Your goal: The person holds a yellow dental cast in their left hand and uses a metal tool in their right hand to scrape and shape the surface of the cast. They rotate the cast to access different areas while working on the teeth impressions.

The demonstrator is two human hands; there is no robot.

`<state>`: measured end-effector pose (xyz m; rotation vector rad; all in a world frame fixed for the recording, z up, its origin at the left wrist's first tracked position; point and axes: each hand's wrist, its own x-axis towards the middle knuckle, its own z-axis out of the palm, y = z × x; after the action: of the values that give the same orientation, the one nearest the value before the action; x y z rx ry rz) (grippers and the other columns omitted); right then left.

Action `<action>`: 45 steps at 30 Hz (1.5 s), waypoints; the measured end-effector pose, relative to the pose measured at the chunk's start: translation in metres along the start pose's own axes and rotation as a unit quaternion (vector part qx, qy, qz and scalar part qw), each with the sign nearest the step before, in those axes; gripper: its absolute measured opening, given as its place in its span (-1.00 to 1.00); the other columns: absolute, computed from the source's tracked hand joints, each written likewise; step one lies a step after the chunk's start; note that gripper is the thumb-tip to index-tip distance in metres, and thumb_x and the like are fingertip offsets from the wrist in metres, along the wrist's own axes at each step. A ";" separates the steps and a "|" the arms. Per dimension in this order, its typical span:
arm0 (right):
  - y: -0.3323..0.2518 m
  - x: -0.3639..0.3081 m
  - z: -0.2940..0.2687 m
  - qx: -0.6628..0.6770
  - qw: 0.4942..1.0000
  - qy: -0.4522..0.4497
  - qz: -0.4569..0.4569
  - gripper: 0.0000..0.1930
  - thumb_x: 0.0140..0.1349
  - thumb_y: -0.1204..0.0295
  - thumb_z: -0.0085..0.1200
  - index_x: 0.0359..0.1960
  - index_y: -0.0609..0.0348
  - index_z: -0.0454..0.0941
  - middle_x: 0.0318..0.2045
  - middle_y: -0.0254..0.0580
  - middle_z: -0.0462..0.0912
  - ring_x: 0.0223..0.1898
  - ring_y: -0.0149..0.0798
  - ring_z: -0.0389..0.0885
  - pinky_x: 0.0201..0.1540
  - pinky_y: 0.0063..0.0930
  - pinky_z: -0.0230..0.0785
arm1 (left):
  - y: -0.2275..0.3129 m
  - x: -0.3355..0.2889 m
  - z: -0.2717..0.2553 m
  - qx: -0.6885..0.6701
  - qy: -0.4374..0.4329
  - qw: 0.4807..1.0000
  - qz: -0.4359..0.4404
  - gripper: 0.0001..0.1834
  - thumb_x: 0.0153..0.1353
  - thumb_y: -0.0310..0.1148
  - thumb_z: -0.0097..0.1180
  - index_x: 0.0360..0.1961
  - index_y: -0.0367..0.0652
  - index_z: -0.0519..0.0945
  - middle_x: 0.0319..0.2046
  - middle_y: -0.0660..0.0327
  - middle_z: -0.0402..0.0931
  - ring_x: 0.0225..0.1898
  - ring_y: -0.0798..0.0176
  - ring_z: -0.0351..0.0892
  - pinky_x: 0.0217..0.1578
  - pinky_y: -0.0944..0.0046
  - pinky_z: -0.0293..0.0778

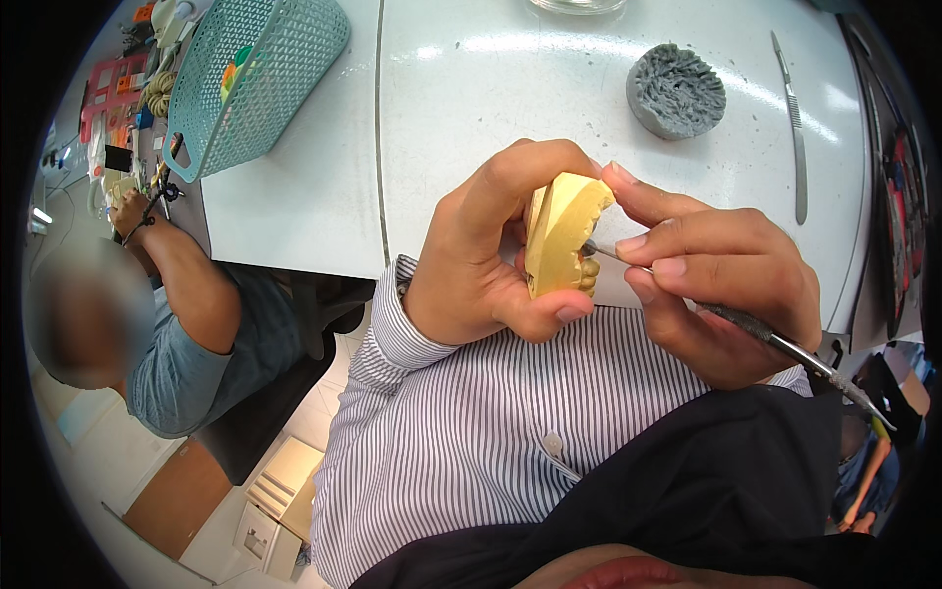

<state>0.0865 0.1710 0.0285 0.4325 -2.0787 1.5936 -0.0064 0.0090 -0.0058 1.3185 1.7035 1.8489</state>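
A yellow dental cast [564, 236] with moulded teeth is held up over the near edge of the white table. My left hand [481, 236] is closed round it, thumb below and fingers over the top. Between the thumb and fingers of my right hand [736, 285] is a slim metal dental carving tool [741, 322], gripped like a pen. Its near tip reaches the toothed side of the cast, at a small dark grey patch; whether it touches cannot be told. The other end points down to the right. A right fingertip rests against the cast's upper edge.
A round block of grey carved wax [677, 91] lies on the table [471, 118], with a scalpel [793, 128] to its right. A teal basket [260, 88] stands at the left. Beyond it a co-worker [196, 324] sits at a cluttered bench. A glass dish [579, 5] shows at the far edge.
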 end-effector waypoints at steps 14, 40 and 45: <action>0.002 -0.002 -0.002 0.033 0.999 -0.032 0.015 -0.67 -0.16 0.80 0.09 -0.35 0.22 0.35 -0.38 -0.09 0.52 -0.16 0.12 0.50 -0.08 -0.20 0.42 | -0.001 -0.004 -0.002 0.021 -0.010 1.000 -0.014 -0.21 -0.21 0.11 0.28 -0.06 -0.19 0.26 -0.27 0.13 0.37 -0.34 0.28 0.45 -0.38 0.38 0.41; 0.011 -0.005 -0.005 0.043 0.998 -0.042 0.019 -0.67 -0.15 0.81 0.06 -0.34 0.22 0.33 -0.36 -0.07 0.50 -0.13 0.16 0.48 -0.03 -0.13 0.37 | -0.003 -0.001 -0.003 0.034 -0.045 0.998 -0.032 -0.18 -0.17 0.10 0.23 -0.05 -0.27 0.19 -0.21 0.05 0.32 -0.25 0.25 0.40 -0.27 0.32 0.37; 0.012 -0.007 -0.004 0.061 0.997 -0.037 0.023 -0.67 -0.15 0.81 0.06 -0.34 0.22 0.33 -0.37 -0.07 0.49 -0.13 0.17 0.47 -0.03 -0.12 0.36 | -0.002 -0.003 -0.004 0.034 -0.047 0.998 -0.040 -0.17 -0.17 0.10 0.23 -0.05 -0.28 0.19 -0.22 0.06 0.32 -0.27 0.26 0.40 -0.29 0.33 0.37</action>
<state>0.0866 0.1776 0.0162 0.4968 -2.0658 1.7631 -0.0086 0.0045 -0.0080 1.3217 1.7575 1.6717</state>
